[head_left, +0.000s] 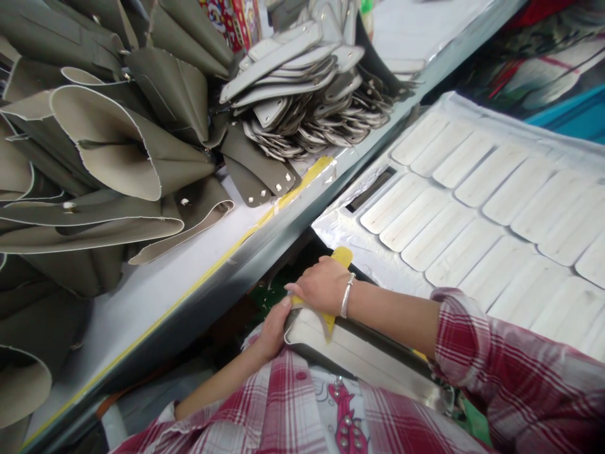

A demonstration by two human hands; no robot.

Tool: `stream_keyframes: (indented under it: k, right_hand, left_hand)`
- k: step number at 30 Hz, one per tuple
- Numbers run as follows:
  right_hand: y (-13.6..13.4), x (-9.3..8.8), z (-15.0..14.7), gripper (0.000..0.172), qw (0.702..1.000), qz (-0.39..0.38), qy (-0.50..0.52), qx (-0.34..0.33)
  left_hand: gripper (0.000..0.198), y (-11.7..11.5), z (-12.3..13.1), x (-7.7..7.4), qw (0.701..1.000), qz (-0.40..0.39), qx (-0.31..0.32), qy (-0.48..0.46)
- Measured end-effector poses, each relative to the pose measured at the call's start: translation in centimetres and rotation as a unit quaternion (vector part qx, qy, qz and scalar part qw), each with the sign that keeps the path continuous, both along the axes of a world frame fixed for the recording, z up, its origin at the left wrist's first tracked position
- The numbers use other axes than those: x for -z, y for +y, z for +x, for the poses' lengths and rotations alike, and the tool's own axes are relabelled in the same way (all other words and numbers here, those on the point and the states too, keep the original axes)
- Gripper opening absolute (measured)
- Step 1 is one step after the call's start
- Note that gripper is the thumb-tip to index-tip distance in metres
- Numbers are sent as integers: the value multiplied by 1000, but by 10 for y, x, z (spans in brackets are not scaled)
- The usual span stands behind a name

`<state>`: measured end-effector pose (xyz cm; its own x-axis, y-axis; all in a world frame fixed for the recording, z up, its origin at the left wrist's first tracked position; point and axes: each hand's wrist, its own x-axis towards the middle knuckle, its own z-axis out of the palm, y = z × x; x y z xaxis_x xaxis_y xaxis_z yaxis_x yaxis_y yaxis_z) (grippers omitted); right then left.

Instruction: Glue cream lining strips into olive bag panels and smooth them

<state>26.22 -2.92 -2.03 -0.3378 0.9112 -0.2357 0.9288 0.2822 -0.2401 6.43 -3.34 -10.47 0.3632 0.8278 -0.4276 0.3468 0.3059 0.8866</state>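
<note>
My right hand [324, 287] grips the yellow tool [342, 255] against the pale panel [363, 362] before my body; my left hand [274, 328] holds its end. This panel seems unfinished. Of the white pieces [430, 221] in rows, I cannot tell which are done.

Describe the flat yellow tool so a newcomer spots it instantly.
Find the white board bearing rows of pale rounded strips. Below its left corner is the bare right hand wearing a silver bangle. The flat yellow tool shows above and below that hand; unlike the long yellow band edging the white tabletop, it is held.
</note>
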Motion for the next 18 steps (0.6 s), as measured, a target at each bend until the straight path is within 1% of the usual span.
stream_keyframes:
  k: [3, 5, 8, 10, 12, 15, 17, 18]
  right_hand:
    - [-9, -1, 1, 49, 999, -2, 8, 39]
    - [-15, 0, 4, 50, 999, 5, 12, 53]
    - [-23, 3, 10, 39, 999, 12, 11, 43]
    - [-28, 4, 12, 31, 999, 11, 3, 36]
    - [-33, 2, 10, 31, 999, 7, -18, 49]
    - [-39, -4, 5, 30, 995, -6, -59, 74]
    - [-42, -13, 4, 26, 993, -31, -84, 77]
    - [-45, -19, 5, 25, 990, -39, -101, 87]
  left_hand:
    - [34, 4, 3, -2, 999, 15, 49, 3]
    - [38, 6, 9, -8, 997, 9, 75, -2]
    - [42, 13, 23, -24, 988, -32, 146, -46]
    - [40, 19, 31, -36, 971, -70, 204, -99]
    - [38, 24, 34, -47, 958, -88, 239, -130]
    - [39, 31, 30, -56, 949, -90, 277, -118]
    - [43, 38, 26, -58, 941, -106, 297, -124]
    - [45, 42, 25, -57, 935, -127, 300, -139]
